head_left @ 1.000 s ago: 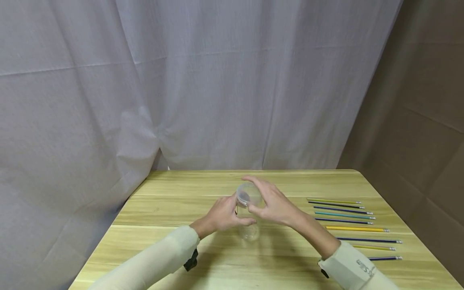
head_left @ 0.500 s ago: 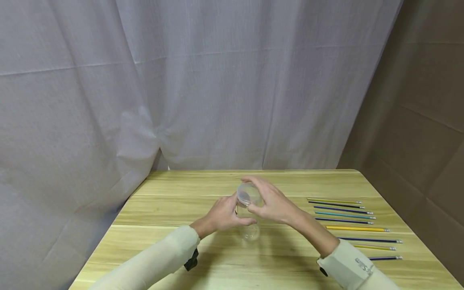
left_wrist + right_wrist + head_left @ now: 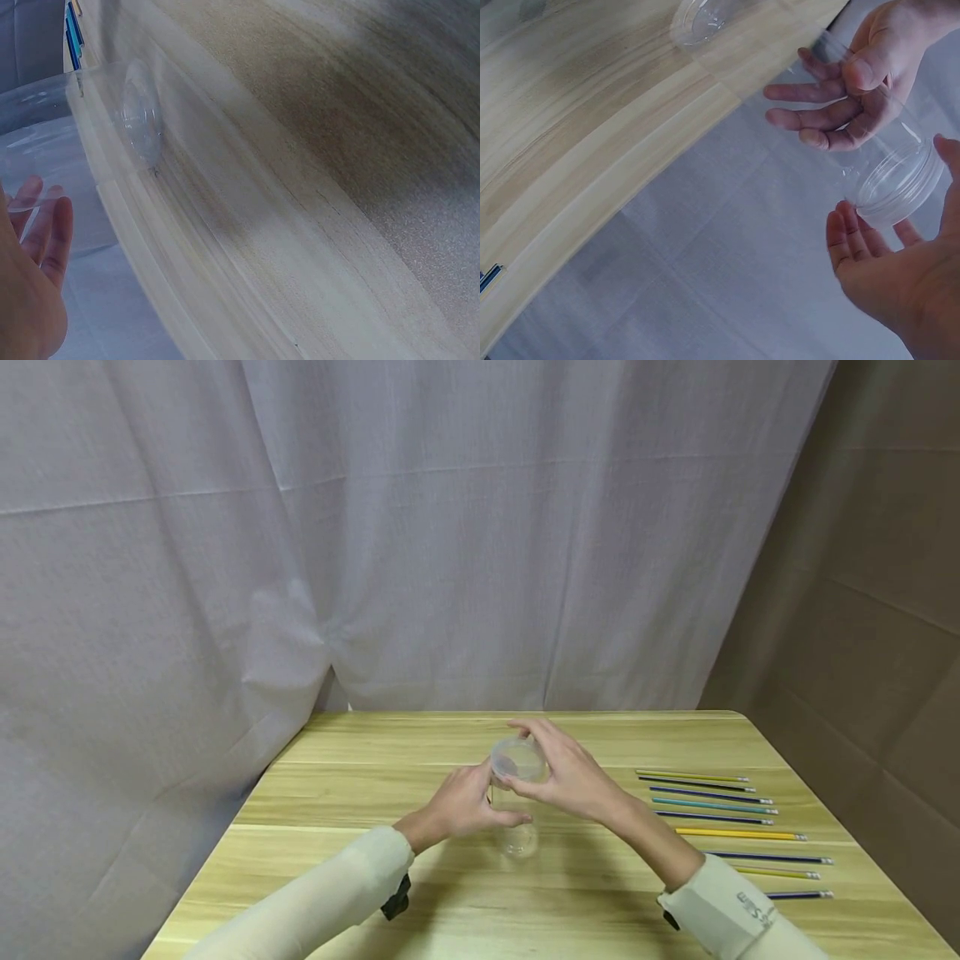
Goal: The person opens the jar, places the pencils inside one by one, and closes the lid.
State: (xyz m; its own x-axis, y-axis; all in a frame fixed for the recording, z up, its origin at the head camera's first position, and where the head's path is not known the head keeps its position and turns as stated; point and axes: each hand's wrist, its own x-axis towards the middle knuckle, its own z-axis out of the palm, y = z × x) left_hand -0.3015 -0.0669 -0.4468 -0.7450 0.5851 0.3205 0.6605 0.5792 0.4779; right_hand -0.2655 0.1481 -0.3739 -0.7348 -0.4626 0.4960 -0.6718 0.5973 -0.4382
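Observation:
A tall clear plastic jar (image 3: 517, 842) stands tilted between my hands, its round base toward the table. My left hand (image 3: 461, 802) grips the jar's body from the left; in the right wrist view its thumb and fingers curl around the see-through wall. At the top end sits a clear round lid (image 3: 519, 760), which my right hand (image 3: 573, 781) holds by the rim between thumb and fingers. The right wrist view shows that lid (image 3: 906, 196) with ridged rings beneath it. From the left wrist view, the jar's base (image 3: 142, 124) appears above the wood.
Several pencils (image 3: 738, 835) in yellow, dark blue and teal lie in a loose row on the right of the wooden table (image 3: 360, 810). A grey curtain (image 3: 450, 568) hangs behind the table, and a brown cloth wall (image 3: 862, 635) flanks its right side.
My right hand has shifted its fingers around the lid's rim, with the thumb now lying further across the front. My left hand and the jar stay nearly in place.

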